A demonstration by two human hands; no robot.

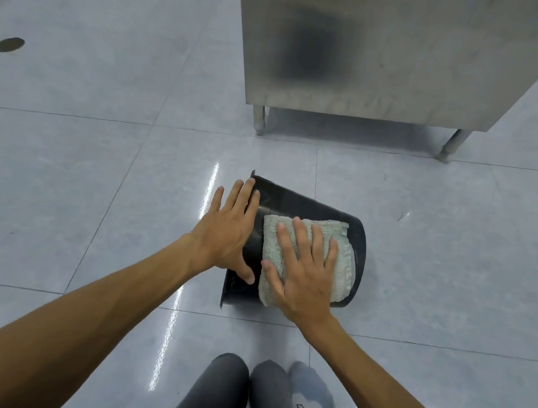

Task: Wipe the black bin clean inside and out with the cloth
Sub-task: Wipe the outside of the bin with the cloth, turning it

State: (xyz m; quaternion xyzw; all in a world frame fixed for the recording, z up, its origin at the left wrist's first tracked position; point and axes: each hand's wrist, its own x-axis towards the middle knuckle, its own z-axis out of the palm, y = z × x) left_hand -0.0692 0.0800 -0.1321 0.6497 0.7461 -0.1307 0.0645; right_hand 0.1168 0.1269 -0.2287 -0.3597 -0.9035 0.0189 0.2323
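The black bin [298, 204] lies on its side on the tiled floor, its rimmed mouth to the left and its base to the right. A folded pale green cloth [340, 252] is spread over the bin's upper side wall. My right hand [303, 271] lies flat on the cloth, fingers spread, pressing it against the bin. My left hand [229, 232] rests flat on the bin's wall near the rim, fingers apart, holding the bin still. The inside of the bin is hidden from this angle.
A stainless steel cabinet [386, 47] on short legs stands just beyond the bin. A round floor drain [9, 44] lies at the far left. My knees in grey trousers [226, 398] are at the bottom, close behind the bin. Glossy grey tiles surround everything.
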